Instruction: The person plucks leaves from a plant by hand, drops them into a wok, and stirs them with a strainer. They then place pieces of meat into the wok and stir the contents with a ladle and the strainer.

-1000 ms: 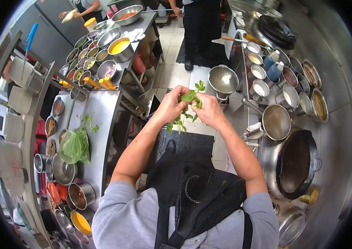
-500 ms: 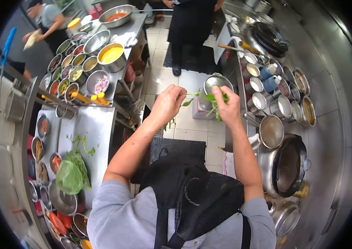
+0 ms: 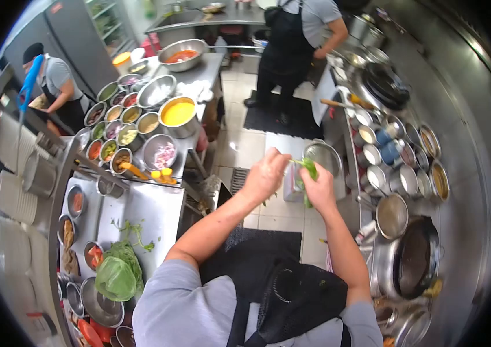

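Note:
Leafy green herbs (image 3: 309,169) are in my right hand (image 3: 319,188), which is closed around them with leaves sticking out above and below the fingers. My left hand (image 3: 266,175) pinches a thin stem at the edge of the bunch, its fingertips close to my right hand. Just beyond both hands a round metal strainer or bowl (image 3: 331,153) shows, partly covered. A few green sprigs (image 3: 134,231) lie on the steel counter (image 3: 164,202) to the left, beside a green plastic bag (image 3: 112,279).
Containers of chopped ingredients and a pot of yellow liquid (image 3: 178,114) crowd the left table. On the right stand several metal canisters, a wok (image 3: 413,254) and blue bottles (image 3: 392,151). One person (image 3: 292,46) in a black apron stands ahead; another (image 3: 57,87) is at far left.
My hands have come closer together, the left moving toward the herbs in the right. The view has shifted, and the person ahead shows more fully, at an angle.

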Motion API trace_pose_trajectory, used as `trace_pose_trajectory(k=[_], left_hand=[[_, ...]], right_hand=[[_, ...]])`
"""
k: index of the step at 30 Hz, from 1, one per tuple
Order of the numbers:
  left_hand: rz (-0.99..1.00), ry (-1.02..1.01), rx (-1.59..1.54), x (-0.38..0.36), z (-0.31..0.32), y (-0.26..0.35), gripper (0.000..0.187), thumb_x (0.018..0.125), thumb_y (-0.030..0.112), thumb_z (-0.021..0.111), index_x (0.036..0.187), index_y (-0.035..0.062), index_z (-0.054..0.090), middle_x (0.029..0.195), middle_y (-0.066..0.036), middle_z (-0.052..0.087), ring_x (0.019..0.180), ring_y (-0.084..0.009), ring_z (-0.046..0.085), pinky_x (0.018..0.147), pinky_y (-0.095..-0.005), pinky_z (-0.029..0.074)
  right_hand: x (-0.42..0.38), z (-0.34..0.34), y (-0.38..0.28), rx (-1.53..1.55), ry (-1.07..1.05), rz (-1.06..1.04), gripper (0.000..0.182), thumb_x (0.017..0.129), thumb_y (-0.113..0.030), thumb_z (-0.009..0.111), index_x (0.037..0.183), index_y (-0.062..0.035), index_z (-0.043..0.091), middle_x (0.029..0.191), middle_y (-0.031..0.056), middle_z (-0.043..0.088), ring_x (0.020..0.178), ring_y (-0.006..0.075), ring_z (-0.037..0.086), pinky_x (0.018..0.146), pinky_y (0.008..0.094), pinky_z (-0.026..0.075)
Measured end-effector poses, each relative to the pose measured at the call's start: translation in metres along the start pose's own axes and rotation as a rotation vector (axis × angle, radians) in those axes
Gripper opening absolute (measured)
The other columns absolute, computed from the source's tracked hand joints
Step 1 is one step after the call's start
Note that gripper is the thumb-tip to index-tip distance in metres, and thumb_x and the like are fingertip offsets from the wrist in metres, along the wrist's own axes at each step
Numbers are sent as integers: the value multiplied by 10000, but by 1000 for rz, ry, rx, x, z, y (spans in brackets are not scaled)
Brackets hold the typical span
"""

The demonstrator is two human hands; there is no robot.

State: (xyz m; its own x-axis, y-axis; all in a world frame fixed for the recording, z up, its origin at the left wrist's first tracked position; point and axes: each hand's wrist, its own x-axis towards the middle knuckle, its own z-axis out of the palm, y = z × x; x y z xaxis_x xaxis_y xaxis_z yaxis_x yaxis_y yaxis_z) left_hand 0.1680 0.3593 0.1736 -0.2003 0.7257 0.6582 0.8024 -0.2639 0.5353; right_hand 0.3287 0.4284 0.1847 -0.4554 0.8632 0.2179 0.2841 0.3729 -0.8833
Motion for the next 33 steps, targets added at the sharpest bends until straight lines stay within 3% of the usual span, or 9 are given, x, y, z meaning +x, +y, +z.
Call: trace_pose_trajectory(k=[4, 7, 9, 14, 18, 20, 27, 29, 33], left_hand=[[-17, -13, -47, -1, -3, -6, 122, 882, 39, 651, 1002, 60, 651, 837, -128, 570, 714, -337, 620, 611, -433, 518], [-12, 15, -116, -3, 1, -9, 91, 888, 45, 648, 978, 47, 657, 826, -128, 565, 715, -339, 614, 620, -427, 516], [-74, 27, -133, -3, 4, -13, 69, 888, 52, 651, 955, 37, 662, 817, -127, 562, 728, -344, 614, 641, -418, 513], [-94, -120, -134, 0, -3, -24, 117, 884, 113, 675, 968, 33, 684, 860, -156, 630, 782, -350, 638, 704, -432, 519], [32, -338, -191, 8, 9, -9, 138, 829, 94, 736, 920, 25, 659, 869, -141, 672, 757, -298, 680, 676, -376, 547], [12, -462, -215, 17, 15, 12, 185, 825, 95, 746, 946, 18, 629, 857, -135, 681, 762, -292, 684, 669, -373, 541], [-97, -565, -388, 22, 26, 20, 203, 870, 125, 726, 999, 12, 618, 842, -104, 681, 713, -198, 656, 648, -334, 520], [-229, -578, -507, 23, 7, 17, 201, 883, 138, 717, 1008, 10, 626, 869, -103, 689, 738, -170, 650, 661, -315, 518], [-354, -366, -535, -22, -17, -26, 200, 916, 188, 697, 1022, 29, 641, 896, -67, 684, 848, -136, 639, 770, -314, 514]], right_hand=[[1, -3, -14, -254, 27, -210, 112, 798, -81, 608, 821, 27, 595, 776, 207, 574, 725, 386, 585, 657, 418, 459], [3, -5, -11, -335, 91, -304, 100, 788, -68, 598, 796, 28, 571, 759, 202, 549, 714, 385, 570, 648, 426, 450], [6, -17, 9, -363, 138, -375, 75, 805, -59, 587, 806, 16, 589, 771, 168, 596, 704, 317, 606, 658, 388, 472], [2, -54, 45, 102, 182, 50, 192, 890, -55, 552, 1021, -9, 684, 939, 90, 707, 833, 149, 656, 767, 305, 518], [-14, -50, 8, -336, 89, -352, 340, 843, -53, 590, 1174, -19, 658, 1104, 195, 671, 959, 336, 682, 851, 407, 534], [-30, -42, -11, -589, -79, -118, 291, 827, -87, 606, 1106, -31, 667, 992, 189, 657, 907, 395, 661, 802, 467, 534], [-32, -57, 32, -473, 51, -181, 205, 805, -70, 612, 997, -33, 672, 1001, 194, 660, 870, 400, 654, 780, 470, 525], [-24, -60, 22, -344, 119, -244, 159, 885, -114, 641, 1006, -19, 681, 920, 140, 696, 812, 295, 681, 739, 394, 533], [-4, -44, 27, 444, 160, 268, 221, 981, -239, 611, 938, -30, 669, 778, 26, 633, 656, 122, 614, 573, 268, 492]])
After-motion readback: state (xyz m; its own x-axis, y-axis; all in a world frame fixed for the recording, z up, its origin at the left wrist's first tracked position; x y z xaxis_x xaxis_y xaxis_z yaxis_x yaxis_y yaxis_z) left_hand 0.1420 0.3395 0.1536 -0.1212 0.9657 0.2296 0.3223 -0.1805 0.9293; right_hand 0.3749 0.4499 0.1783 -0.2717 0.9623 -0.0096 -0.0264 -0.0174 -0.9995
